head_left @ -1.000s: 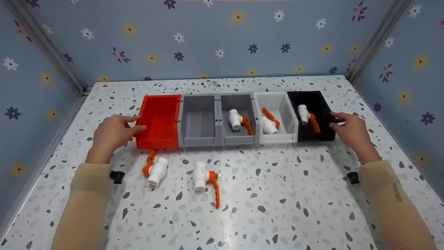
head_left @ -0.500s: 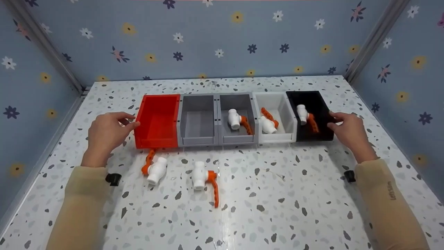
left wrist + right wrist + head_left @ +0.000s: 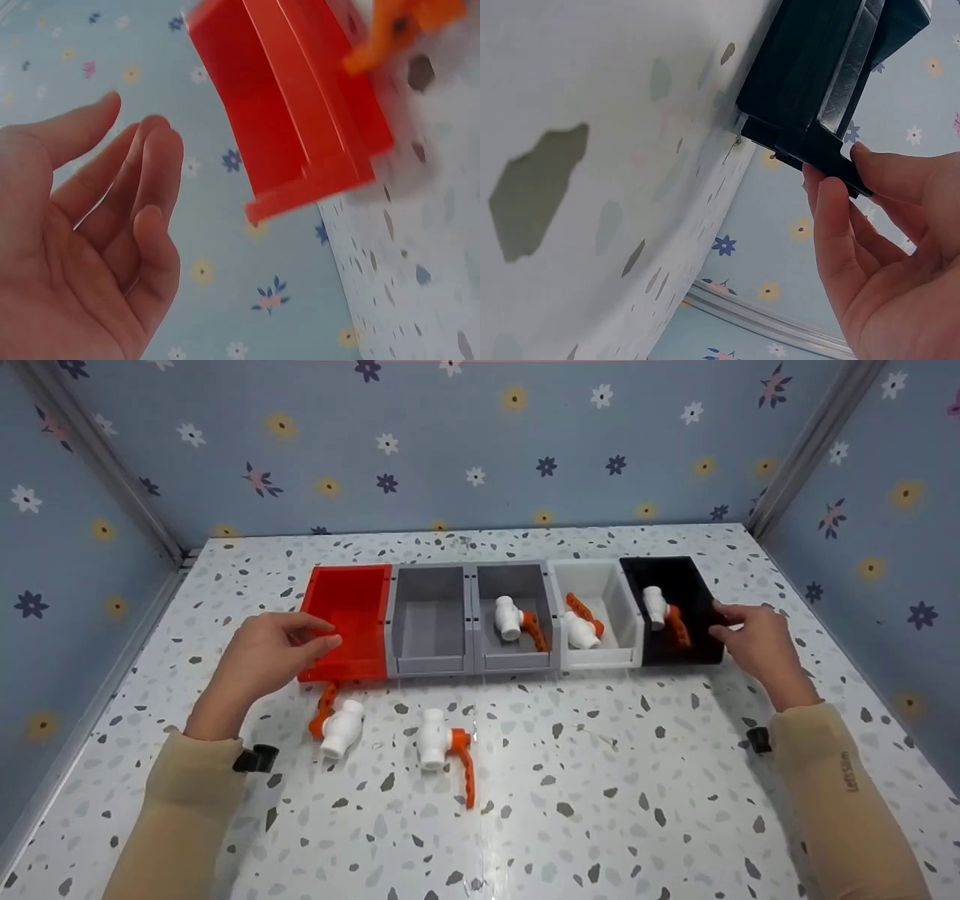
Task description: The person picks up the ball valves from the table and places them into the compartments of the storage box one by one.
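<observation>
Head view: An open-topped red plastic bin, a left grey plastic bin, a right grey plastic bin, a white plastic bin and a black plastic bin stand wall to wall, in that order from the left, on a white, grey-speckled tabletop. The row is judged light and stiff, slightly slippery and hardly fragile; its two outer end walls offer the soundest hold, kept level lest loose contents slide. Each bin is low-fronted, with small dark dots along several seams. White ball valves with orange lever handles lie singly in the right grey, white and black bins; two more valves lie before the row. The left hand is at the red end, the right hand at the black end.

Left wrist view: The left hand holds nothing, thumb parted from gently bent fingers, apart from the red bin, which shows smooth, thin walls and a crosswise lip. An orange handle is blurred nearby.

Right wrist view: The right hand pinches a thin projecting edge of the black bin between thumb and fingers; the glossy plastic looks rigid enough for this narrow grip
</observation>
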The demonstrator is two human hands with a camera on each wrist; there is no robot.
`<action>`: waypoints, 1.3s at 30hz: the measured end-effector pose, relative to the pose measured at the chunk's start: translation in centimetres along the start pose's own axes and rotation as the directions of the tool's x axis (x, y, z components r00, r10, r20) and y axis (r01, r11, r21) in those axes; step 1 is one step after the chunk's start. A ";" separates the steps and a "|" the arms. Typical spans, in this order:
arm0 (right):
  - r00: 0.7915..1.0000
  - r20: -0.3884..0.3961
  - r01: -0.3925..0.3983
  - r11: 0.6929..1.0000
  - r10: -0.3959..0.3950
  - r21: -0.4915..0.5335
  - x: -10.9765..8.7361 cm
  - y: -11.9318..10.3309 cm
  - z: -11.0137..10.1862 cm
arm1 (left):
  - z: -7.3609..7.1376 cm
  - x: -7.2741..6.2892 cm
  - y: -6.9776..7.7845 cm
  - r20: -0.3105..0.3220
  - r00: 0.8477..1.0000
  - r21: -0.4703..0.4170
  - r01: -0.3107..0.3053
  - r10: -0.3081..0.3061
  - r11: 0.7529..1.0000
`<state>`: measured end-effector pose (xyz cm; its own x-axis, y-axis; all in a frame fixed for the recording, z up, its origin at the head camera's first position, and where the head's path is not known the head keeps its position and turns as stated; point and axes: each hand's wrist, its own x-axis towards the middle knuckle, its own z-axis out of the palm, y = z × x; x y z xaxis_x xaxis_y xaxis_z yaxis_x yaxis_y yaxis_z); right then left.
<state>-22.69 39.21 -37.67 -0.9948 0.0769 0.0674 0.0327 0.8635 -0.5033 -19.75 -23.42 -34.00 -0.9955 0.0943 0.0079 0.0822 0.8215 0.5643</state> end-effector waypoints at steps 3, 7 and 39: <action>1.000 0.014 -0.012 1.000 0.012 0.003 0.0 -0.1 -0.1 | 0.4 -0.5 1.0 0.032 0.999 -0.028 -0.031 0.032 0.999; 0.999 0.021 -0.033 0.999 0.033 0.017 -0.1 -0.2 -0.3 | 0.8 -1.1 2.0 0.041 0.996 -0.060 -0.082 0.085 0.995; 0.992 0.054 -0.114 0.993 0.113 0.033 0.0 0.0 0.0 | 7.9 -4.3 5.6 0.273 0.866 -0.110 -0.405 0.420 0.908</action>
<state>-22.68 39.24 -37.68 -0.9885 0.1467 -0.0361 0.1431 0.8321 -0.5359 -14.68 -14.77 -37.45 -0.8146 0.5797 0.0186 0.4731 0.6456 0.5995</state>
